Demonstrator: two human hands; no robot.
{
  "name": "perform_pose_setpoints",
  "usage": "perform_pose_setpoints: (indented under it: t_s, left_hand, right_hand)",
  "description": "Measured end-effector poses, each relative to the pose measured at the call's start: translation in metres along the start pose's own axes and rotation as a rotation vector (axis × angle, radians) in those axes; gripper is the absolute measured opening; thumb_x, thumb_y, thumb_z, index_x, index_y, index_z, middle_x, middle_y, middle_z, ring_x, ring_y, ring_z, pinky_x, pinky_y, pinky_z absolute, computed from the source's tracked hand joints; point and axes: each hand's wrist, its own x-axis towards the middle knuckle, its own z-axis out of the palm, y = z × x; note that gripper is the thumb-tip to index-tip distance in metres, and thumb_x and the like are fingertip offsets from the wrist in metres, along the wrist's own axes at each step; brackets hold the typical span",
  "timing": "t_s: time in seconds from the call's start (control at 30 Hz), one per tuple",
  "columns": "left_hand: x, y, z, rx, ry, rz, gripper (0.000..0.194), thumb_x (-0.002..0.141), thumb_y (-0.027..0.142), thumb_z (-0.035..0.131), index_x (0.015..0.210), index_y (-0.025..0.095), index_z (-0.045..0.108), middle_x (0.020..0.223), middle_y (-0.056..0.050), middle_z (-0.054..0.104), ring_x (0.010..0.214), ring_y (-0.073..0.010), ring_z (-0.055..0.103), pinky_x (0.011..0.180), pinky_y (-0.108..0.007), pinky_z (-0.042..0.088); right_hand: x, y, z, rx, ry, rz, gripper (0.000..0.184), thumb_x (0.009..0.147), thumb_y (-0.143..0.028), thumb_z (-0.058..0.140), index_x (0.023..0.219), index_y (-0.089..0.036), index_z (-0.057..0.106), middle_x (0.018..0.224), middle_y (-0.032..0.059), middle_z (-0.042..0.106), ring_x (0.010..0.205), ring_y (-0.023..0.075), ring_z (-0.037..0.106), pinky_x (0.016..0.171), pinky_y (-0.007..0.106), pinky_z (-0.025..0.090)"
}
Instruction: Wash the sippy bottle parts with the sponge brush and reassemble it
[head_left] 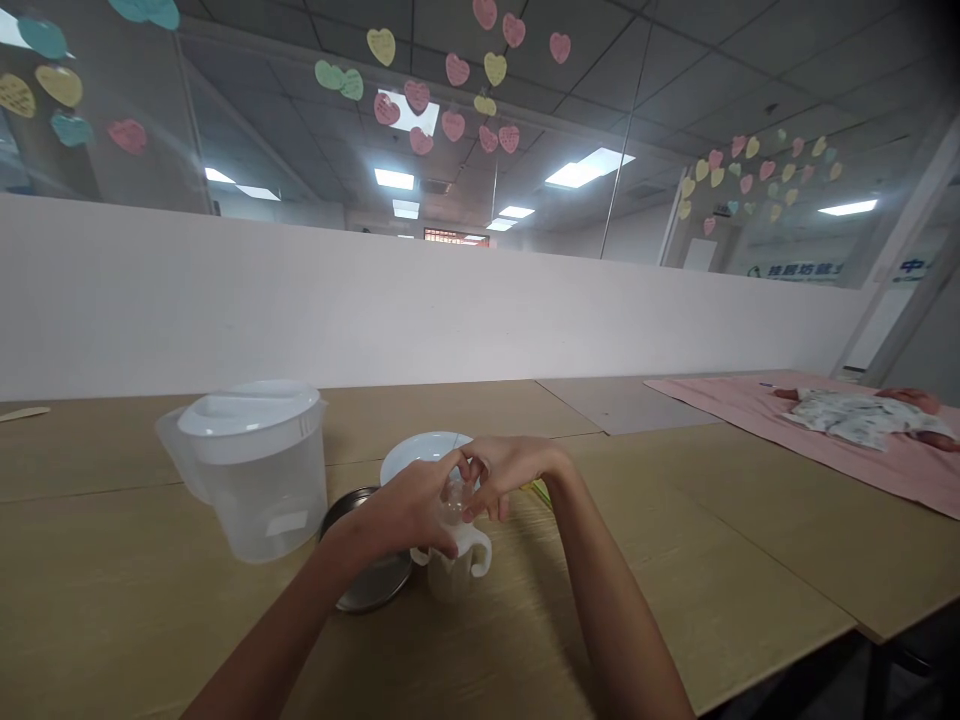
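A baby bottle (450, 575) with white side handles stands upright on the table in front of me. At its top is a clear teat or cap (454, 497), partly hidden by fingers. My left hand (416, 505) is closed around the collar and this clear piece from the left. Reaching over from the right, my right hand (506, 470) has its fingers curled onto the same clear piece. A round metal dish (375, 588) sits just left of the bottle, partly covered by my left forearm. Behind my hands lies a white plate (409, 452).
A large lidded clear plastic pitcher (262, 490) stands at the left. Something yellow-green (540, 492) lies behind my right wrist. On the far right, a doll-like figure (847, 415) in patterned clothing lies on a pink cloth (757, 415). A low white wall (420, 310) backs the table.
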Motion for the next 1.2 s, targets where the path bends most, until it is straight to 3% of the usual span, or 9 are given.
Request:
perform_pose_setpoints:
  t_s: [0.33, 0.6, 0.9, 1.1, 1.2]
  left_hand:
    - [-0.001, -0.003, 0.006, -0.009, -0.022, -0.016, 0.072, 0.049, 0.033, 0.069, 0.112, 0.023, 0.036, 0.075, 0.003, 0.052, 0.066, -0.0154, 0.051, 0.052, -0.022, 0.033]
    - [-0.001, -0.001, 0.009, -0.082, -0.046, 0.027, 0.09, 0.044, 0.034, 0.072, 0.12, 0.021, 0.026, 0.094, -0.003, 0.056, 0.084, -0.0217, 0.055, 0.062, -0.025, 0.039]
    - [0.001, 0.0, 0.011, 0.069, -0.05, -0.082, 0.08, 0.049, 0.027, 0.067, 0.118, 0.019, 0.028, 0.088, -0.004, 0.059, 0.077, -0.0221, 0.059, 0.053, -0.024, 0.036]
    - [0.003, -0.005, 0.013, 0.03, 0.018, -0.029, 0.084, 0.047, 0.028, 0.069, 0.12, 0.022, 0.027, 0.088, -0.002, 0.059, 0.08, -0.0225, 0.058, 0.056, -0.024, 0.037]
    - [0.005, -0.007, 0.012, 0.017, 0.011, -0.003, 0.074, 0.046, 0.033, 0.071, 0.112, 0.021, 0.038, 0.092, -0.003, 0.059, 0.085, -0.0238, 0.056, 0.06, -0.024, 0.038]
  right_hand:
    - [-0.005, -0.012, 0.005, -0.037, 0.026, 0.066, 0.058, 0.044, -0.037, 0.079, 0.093, -0.016, 0.055, 0.068, -0.0056, 0.056, 0.051, 0.0102, 0.06, 0.049, 0.022, 0.053]
    - [-0.007, -0.013, 0.006, -0.055, 0.026, 0.053, 0.063, 0.046, -0.035, 0.079, 0.102, -0.018, 0.056, 0.073, -0.005, 0.054, 0.054, 0.01, 0.061, 0.048, 0.02, 0.053]
    - [-0.003, -0.009, 0.001, -0.114, 0.026, 0.049, 0.075, 0.045, -0.034, 0.081, 0.112, -0.021, 0.05, 0.076, -0.0053, 0.057, 0.042, 0.0053, 0.055, 0.039, 0.017, 0.048]
    - [-0.001, -0.003, -0.002, -0.075, -0.001, 0.012, 0.075, 0.046, -0.034, 0.08, 0.113, -0.021, 0.048, 0.077, -0.0047, 0.057, 0.044, 0.0058, 0.055, 0.041, 0.017, 0.048]
    - [-0.004, -0.004, -0.003, -0.053, -0.018, 0.062, 0.083, 0.048, -0.033, 0.079, 0.121, -0.022, 0.04, 0.084, -0.0023, 0.058, 0.048, 0.0066, 0.057, 0.045, 0.019, 0.05]
